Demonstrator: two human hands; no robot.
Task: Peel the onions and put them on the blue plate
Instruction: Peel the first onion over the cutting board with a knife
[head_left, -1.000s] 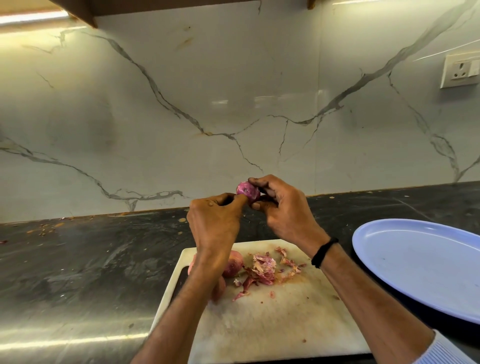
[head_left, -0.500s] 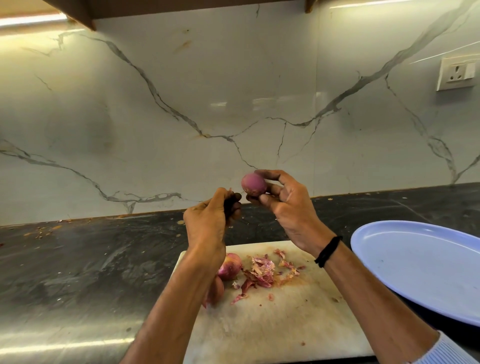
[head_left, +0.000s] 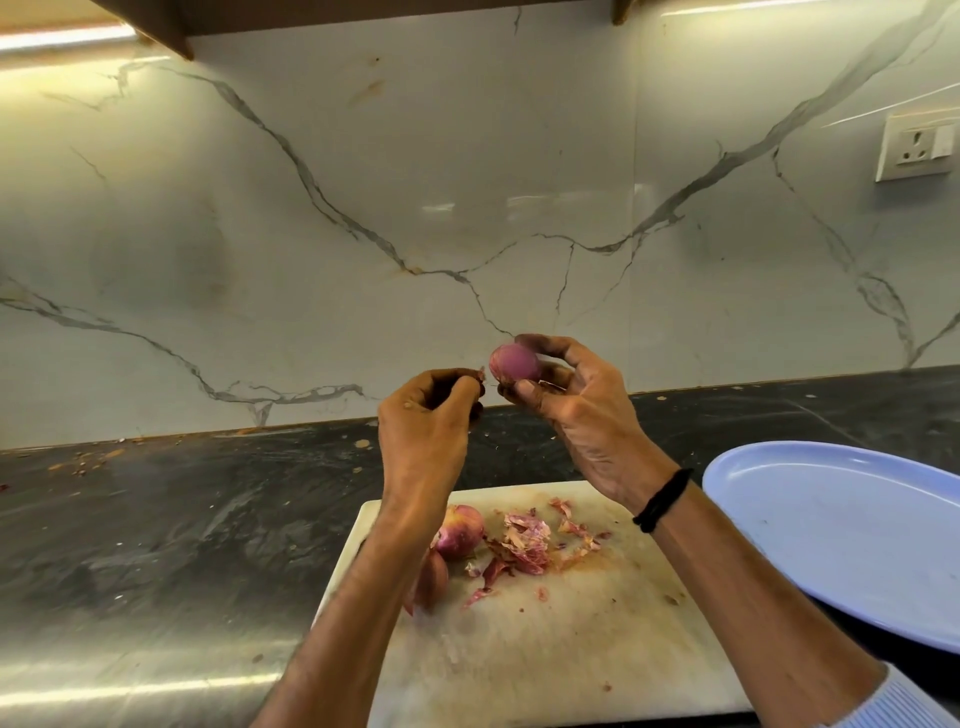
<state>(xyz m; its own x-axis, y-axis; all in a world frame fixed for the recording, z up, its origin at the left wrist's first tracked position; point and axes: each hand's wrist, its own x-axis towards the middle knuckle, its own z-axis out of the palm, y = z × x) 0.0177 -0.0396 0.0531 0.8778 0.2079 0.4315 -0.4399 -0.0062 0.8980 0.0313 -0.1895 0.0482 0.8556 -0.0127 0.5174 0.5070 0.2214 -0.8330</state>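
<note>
The small round purple onion (head_left: 514, 362) is gripped by the right hand (head_left: 582, 415) over the white cutting board (head_left: 545, 649), probably so scraps get dropped on the papery pink peels (head_left: 524, 540). A skin sliver (head_left: 481, 373) looks to be pinched in the left hand (head_left: 423, 431) beside it, and the oval pale-blue plate (head_left: 852, 540) is kept empty to the right.

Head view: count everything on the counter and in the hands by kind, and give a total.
White cutting board: 1
Red onions: 3 (one in the right hand, two on the board)
Blue plate: 1
Heap of onion peel: 1
Total: 6
</note>
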